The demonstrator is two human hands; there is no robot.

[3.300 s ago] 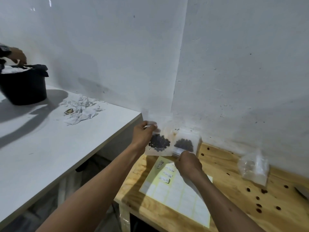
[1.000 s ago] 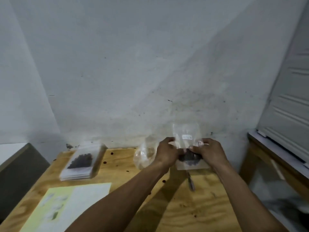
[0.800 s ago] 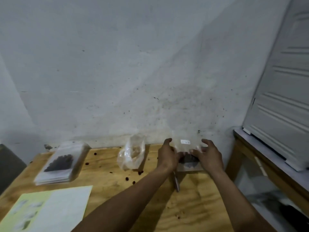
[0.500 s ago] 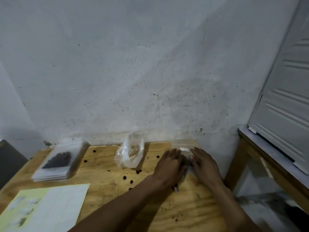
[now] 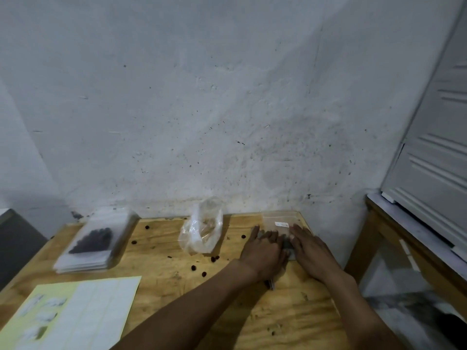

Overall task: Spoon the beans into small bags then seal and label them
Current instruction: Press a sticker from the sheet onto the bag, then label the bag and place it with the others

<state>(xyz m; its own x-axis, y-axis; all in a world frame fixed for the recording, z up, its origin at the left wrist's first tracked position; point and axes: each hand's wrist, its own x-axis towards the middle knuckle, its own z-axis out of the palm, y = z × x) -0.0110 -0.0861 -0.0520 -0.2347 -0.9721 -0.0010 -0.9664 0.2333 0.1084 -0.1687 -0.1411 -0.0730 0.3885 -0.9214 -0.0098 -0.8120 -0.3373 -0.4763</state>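
Observation:
A small clear bag of dark beans [image 5: 283, 224] with a white label lies flat at the far right corner of the wooden table [image 5: 290, 314]. My left hand [image 5: 264, 251] and my right hand [image 5: 309, 251] rest palm down on its near half, fingers spread, hiding most of the beans. A stack of small bags [image 5: 91, 245] with beans in the top one lies at the far left. A crumpled clear bag [image 5: 202, 229] stands in the middle near the wall. The label sheet [image 5: 75, 317] lies at the near left. A spoon's handle [image 5: 271, 284] peeks out under my left wrist.
Several loose beans [image 5: 202, 266] are scattered on the wood between the crumpled bag and my arms. A white wall runs right behind the table. To the right stand a second wooden table [image 5: 414, 238] and a grey panelled door [image 5: 439, 147].
The view swung right from the stack of bags. I carried the labelled bag in both hands to the far right corner, lowered it onto the table, and both palms now lie flat on it.

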